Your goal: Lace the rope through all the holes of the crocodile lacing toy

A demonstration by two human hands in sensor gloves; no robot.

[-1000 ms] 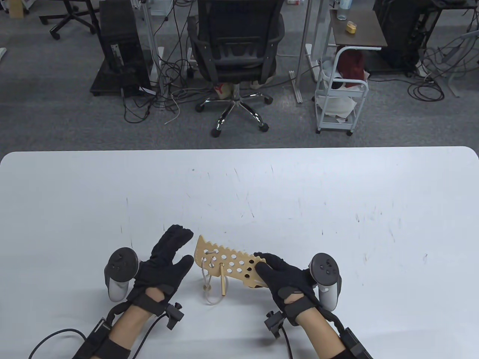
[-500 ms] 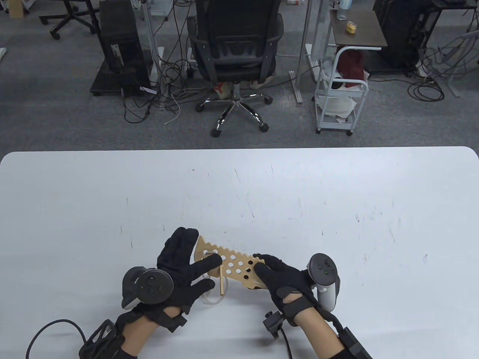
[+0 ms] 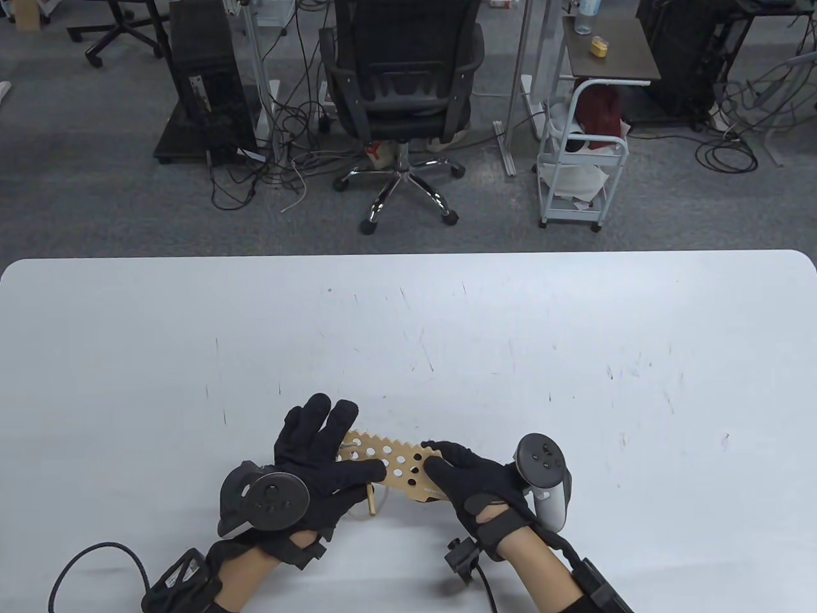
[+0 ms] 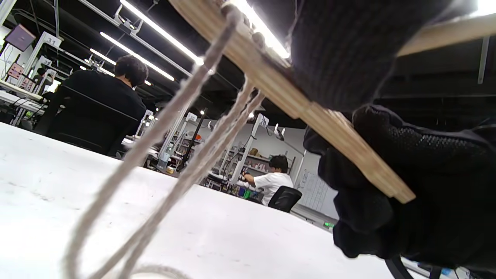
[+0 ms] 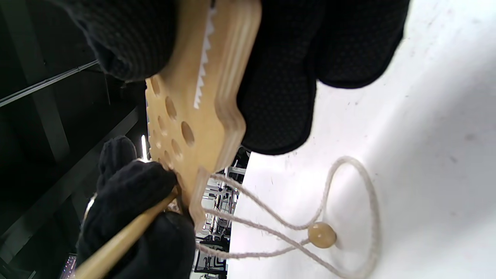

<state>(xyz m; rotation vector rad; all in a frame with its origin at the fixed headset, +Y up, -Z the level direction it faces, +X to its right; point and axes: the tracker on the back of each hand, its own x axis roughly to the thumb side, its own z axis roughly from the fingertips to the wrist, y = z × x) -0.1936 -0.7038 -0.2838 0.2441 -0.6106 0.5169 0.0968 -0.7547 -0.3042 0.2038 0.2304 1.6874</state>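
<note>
The wooden crocodile board [image 3: 399,465], full of round holes, is held off the table between both hands. My right hand [image 3: 461,476] grips its head end, thumb on top and fingers beneath [image 5: 279,97]. My left hand [image 3: 329,456] covers the tail end: its fingers reach behind the board and its thumb pinches the wooden needle [image 3: 370,502] against the board's face [image 5: 182,116]. In the right wrist view the needle [image 5: 128,232] sits between gloved fingers. Rope strands [image 4: 174,155] hang from the board to the table, ending at a wooden bead [image 5: 321,235].
The white table [image 3: 510,357] stretches far beyond and to both sides of the hands. An office chair [image 3: 402,96] and a small white cart [image 3: 584,159] stand on the floor past the far edge.
My left hand has moved right from beside the board onto its tail end, and its thumb now lies over the needle. The board has shifted slightly nearer and lies flatter. The right hand keeps its grip.
</note>
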